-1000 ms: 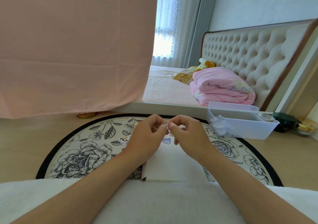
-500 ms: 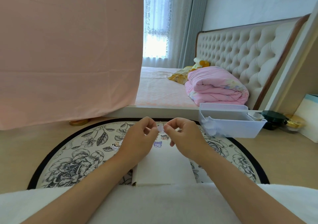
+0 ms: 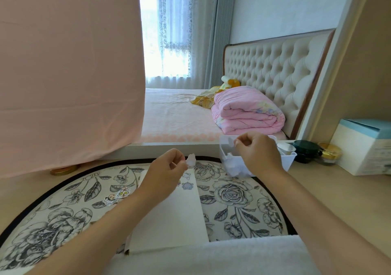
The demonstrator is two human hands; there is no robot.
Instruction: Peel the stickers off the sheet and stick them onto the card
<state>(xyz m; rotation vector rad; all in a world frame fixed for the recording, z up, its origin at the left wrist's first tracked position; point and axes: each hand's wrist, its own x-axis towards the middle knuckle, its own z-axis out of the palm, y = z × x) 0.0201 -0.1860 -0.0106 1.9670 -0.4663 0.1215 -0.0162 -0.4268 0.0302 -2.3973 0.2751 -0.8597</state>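
On a round floral rug, a few loose stickers lie just left of the left forearm, awaiting their turn. The left hand hovers above the far end of the card, thumb and forefinger pinching a small white sticker that juts from the fingertips toward the right; the other fingers are curled in. The white card lies directly beneath and behind this hand, toward the person, its long axis running from the person's lap out toward the bed. Two placed stickers sit on its far end, just below the pinched one. Well to the right, the right hand pinches a pale backing scrap between thumb and forefinger above a white bin, clear of the card.

The left hand is the nearer of the two by far. Setting the sticker down looks to call for a short drop toward the bare paper just beneath it. The scrap, by its place over the bin, seems bound for discard there.
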